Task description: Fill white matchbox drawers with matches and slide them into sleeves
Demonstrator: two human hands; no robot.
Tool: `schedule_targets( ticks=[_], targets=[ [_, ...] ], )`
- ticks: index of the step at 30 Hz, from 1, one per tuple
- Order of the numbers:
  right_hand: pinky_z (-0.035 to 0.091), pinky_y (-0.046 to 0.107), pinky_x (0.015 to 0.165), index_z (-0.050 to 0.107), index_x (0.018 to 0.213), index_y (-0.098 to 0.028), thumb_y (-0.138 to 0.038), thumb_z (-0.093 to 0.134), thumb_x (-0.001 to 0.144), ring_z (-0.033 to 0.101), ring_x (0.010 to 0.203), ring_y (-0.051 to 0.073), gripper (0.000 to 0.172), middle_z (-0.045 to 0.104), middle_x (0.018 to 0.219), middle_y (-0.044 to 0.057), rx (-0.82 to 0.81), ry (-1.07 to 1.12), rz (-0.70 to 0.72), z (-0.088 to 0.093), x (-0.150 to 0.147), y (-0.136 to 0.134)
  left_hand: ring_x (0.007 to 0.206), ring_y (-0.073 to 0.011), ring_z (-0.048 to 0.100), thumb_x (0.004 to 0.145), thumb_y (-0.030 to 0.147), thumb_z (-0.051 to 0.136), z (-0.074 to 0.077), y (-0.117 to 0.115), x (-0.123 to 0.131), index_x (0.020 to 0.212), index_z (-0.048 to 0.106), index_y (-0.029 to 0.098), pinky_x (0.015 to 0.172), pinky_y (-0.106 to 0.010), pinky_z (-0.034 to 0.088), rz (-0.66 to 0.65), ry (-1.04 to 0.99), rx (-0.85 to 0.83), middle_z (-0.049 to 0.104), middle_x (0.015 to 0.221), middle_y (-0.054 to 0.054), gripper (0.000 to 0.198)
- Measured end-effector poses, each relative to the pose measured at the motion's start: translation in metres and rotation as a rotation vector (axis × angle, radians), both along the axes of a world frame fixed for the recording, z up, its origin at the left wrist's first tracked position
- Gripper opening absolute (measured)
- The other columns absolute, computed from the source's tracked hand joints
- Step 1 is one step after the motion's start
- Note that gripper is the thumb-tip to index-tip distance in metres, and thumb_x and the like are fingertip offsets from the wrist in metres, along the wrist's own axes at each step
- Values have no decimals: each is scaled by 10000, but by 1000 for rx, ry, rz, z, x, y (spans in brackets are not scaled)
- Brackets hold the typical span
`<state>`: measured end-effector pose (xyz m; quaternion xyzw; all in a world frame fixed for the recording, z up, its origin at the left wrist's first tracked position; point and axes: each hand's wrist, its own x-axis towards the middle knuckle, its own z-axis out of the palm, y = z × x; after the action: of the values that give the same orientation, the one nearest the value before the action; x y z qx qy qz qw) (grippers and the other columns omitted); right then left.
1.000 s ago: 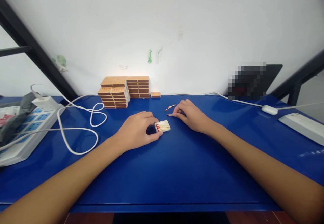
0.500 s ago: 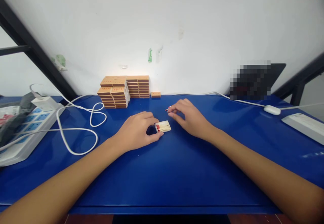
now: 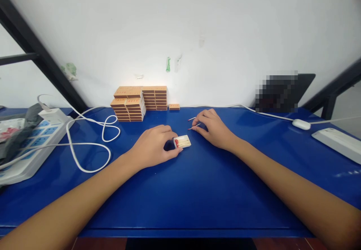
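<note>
An open matchbox tray (image 3: 182, 141) with several red-headed matches inside lies on the blue table. My left hand (image 3: 158, 145) grips it at its left end, between thumb and fingers. To the right of the tray, my right hand (image 3: 212, 129) is near the tabletop. Two matches show at its fingertips: a lower match (image 3: 194, 127) by the thumb and index finger, and an upper match (image 3: 191, 119) just beyond the index finger. Their red heads point left. Whether the upper match is touched by my fingers, I cannot tell.
Stacked matchboxes (image 3: 128, 108) stand against the wall, with a single matchbox (image 3: 174, 107) beside them. White cables (image 3: 69, 141) and a power strip (image 3: 31, 148) lie at left. At right are a dark panel (image 3: 303, 88), a white mouse-like object (image 3: 301, 124) and a white bar (image 3: 335, 141).
My right hand has shifted slightly right, and two matches now show at its fingertips where one tip was visible. My left hand keeps its grip on the tray.
</note>
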<state>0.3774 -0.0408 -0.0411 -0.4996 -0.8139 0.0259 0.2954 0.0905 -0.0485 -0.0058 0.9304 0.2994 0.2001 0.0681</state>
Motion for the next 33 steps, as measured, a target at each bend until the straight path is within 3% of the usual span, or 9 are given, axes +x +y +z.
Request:
schedule_targets(
  ticks=[12, 22, 33],
  targets=[
    [492, 514, 922, 713, 946, -241, -344, 596, 1022, 559, 1023, 328, 174, 694, 1037, 128, -73, -71, -48, -3, 20, 8, 930, -220, 717, 957, 405, 746, -1, 0, 0, 1132, 790, 223, 771, -342, 544, -3, 0, 2, 756, 1009, -47, 256],
    [488, 519, 959, 702, 921, -248, -424, 595, 1043, 586, 1025, 325, 240, 707, 1051, 123, -85, -35, -22, 5, 24, 5, 919, -216, 708, 959, 413, 745, -1, 0, 0, 1103, 795, 218, 768, -345, 535, 2, 9, -9, 745, 1004, -41, 247],
    [481, 489, 969, 694, 940, -250, -378, 580, 1060, 576, 1075, 313, 209, 705, 1093, 119, -144, -41, 92, 9, -3, -10, 908, -215, 700, 957, 398, 741, -1, 0, 0, 1078, 797, 213, 757, -346, 525, 2, 11, -10, 741, 995, -42, 229]
  ],
)
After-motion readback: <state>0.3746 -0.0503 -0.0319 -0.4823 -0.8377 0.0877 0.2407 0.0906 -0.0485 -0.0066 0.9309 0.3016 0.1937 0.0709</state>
